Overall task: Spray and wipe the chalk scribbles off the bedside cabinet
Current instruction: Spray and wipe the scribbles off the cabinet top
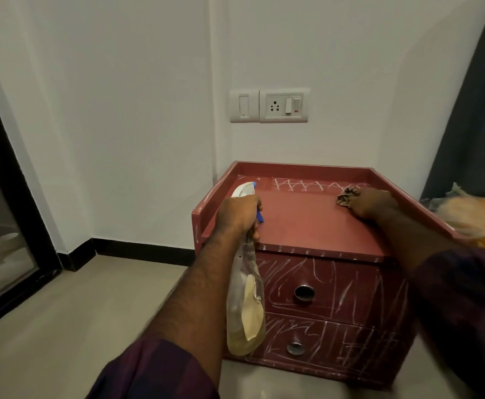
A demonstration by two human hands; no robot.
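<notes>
A dark red bedside cabinet with a raised rim stands against the white wall. White chalk scribbles run along the back of its top, and more cover both drawer fronts. My left hand grips the neck of a clear spray bottle holding yellowish liquid, its white and blue head pointing over the cabinet top. My right hand holds a crumpled brownish cloth against the top, near the right end of the chalk marks.
A switch and socket panel sits on the wall above the cabinet. A bed with yellow and pale bedding adjoins the cabinet's right side, under a dark curtain. A black-framed glass door stands at the left over beige floor tiles.
</notes>
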